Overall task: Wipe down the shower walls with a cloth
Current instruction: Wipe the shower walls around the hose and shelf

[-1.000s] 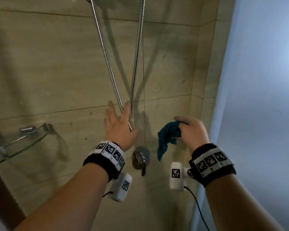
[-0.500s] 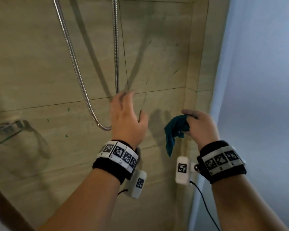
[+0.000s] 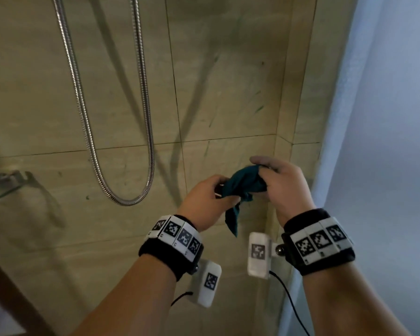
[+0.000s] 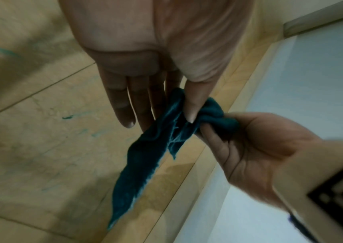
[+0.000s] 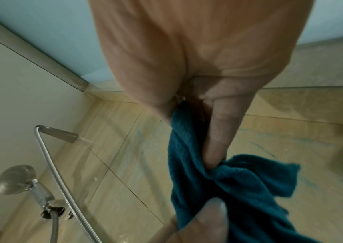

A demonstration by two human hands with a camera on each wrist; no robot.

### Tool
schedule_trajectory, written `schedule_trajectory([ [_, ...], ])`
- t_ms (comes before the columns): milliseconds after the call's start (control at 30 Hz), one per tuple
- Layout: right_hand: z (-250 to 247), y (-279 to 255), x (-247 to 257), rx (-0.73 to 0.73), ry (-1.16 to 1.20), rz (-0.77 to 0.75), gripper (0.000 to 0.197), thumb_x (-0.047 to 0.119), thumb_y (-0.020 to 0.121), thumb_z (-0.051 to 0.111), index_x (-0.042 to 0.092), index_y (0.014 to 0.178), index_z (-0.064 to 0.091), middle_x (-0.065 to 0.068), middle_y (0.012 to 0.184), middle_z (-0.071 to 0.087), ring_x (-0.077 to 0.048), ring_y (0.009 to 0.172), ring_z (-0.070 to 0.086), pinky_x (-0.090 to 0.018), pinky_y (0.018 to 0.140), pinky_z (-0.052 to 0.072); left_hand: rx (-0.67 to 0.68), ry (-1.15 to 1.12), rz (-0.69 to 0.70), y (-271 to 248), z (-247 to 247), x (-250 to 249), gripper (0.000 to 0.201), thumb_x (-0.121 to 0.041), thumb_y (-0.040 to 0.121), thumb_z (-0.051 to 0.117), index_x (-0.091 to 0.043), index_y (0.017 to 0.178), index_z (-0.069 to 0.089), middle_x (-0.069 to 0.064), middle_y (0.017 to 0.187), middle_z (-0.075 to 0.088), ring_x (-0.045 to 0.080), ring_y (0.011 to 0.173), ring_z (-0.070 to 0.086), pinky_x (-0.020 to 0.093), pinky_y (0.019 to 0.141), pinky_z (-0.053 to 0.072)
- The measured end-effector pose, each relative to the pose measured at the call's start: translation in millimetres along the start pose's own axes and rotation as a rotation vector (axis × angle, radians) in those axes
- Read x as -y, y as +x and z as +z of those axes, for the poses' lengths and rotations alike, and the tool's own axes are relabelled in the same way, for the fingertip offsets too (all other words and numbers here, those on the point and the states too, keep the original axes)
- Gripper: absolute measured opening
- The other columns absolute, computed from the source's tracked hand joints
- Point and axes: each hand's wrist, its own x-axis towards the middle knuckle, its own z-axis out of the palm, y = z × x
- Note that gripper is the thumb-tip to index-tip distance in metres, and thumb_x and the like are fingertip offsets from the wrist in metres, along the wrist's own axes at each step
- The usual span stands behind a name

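Teal cloth pinched in both grips (left hand, right hand), beside hanging shower hose.

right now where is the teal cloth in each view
Head: teal cloth right of centre, held between the left hand and right hand.
Left wrist: centre, trailing down-left from the thumb.
Right wrist: lower right, bunched under the fingers.
Shared landmark: the tiled shower wall with green marks, behind the cloth in all three.
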Motion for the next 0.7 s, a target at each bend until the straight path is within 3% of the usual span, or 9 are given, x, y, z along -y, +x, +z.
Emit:
schedule_trajectory([
  [100, 1, 7, -3, 0.002, 0.026, 0.031, 0.030, 0.005, 0.103, 0.051, 0.019, 0.113, 0.075, -0.007, 0.102, 0.077, -0.017, 0.089, 0.076, -0.033, 0.070, 0.062, -0.042, -0.141, -0.075, 10, -9, 6, 0.006, -0.029, 0.093, 0.073, -0.030, 0.099, 0.071, -0.004, 0.094, 0.078, 0.019, 0.089, 0.075, 0.052, 0.088, 0.061],
  [200, 6, 12, -4, -0.020, 0.045, 0.038, 0.030, 0.004, 0.102, 0.052, 0.017, 0.112, 0.076, -0.007, 0.101, 0.077, -0.015, 0.085, 0.076, -0.030, 0.065, 0.061, -0.108, -0.288, -0.140, 17, -20, 5, 0.005, -0.025, 0.097, 0.068, -0.027, 0.097, 0.073, 0.001, 0.092, 0.079, 0.026, 0.088, 0.077, 0.057, 0.086, 0.062],
  [300, 13, 16, -5, -0.029, 0.030, 0.022, 0.030, 0.004, 0.102, 0.052, 0.018, 0.112, 0.077, -0.007, 0.103, 0.077, -0.015, 0.086, 0.076, -0.029, 0.065, 0.061, -0.153, -0.455, -0.201, 22, -28, 1, 0.007, -0.021, 0.099, 0.066, -0.021, 0.100, 0.073, 0.008, 0.095, 0.078, 0.030, 0.091, 0.077, 0.055, 0.084, 0.063],
  [467, 17, 19, -8, -0.062, -0.019, -0.026, 0.031, 0.006, 0.101, 0.054, 0.025, 0.109, 0.078, 0.000, 0.103, 0.077, -0.015, 0.093, 0.074, -0.034, 0.074, 0.063, -0.195, -0.661, -0.272, 29, -36, 2, 0.004, -0.018, 0.098, 0.068, -0.017, 0.101, 0.071, 0.012, 0.095, 0.078, 0.030, 0.087, 0.077, 0.040, 0.069, 0.061],
  [600, 19, 20, -9, -0.076, -0.074, -0.056, 0.032, 0.007, 0.101, 0.055, 0.027, 0.108, 0.078, 0.002, 0.102, 0.077, -0.014, 0.097, 0.073, -0.032, 0.077, 0.063, -0.231, -0.759, -0.284, 33, -45, -2, 0.004, -0.017, 0.098, 0.070, -0.015, 0.094, 0.070, 0.016, 0.095, 0.076, 0.036, 0.089, 0.075, 0.053, 0.079, 0.064],
  [700, 19, 21, -9, -0.103, -0.089, -0.061, 0.032, 0.008, 0.100, 0.055, 0.028, 0.106, 0.079, 0.003, 0.104, 0.077, -0.015, 0.100, 0.072, -0.038, 0.086, 0.062, -0.232, -0.787, -0.282, 35, -46, -5, 0.005, -0.016, 0.098, 0.070, -0.016, 0.093, 0.070, 0.015, 0.096, 0.075, 0.034, 0.088, 0.074, 0.050, 0.081, 0.064],
])
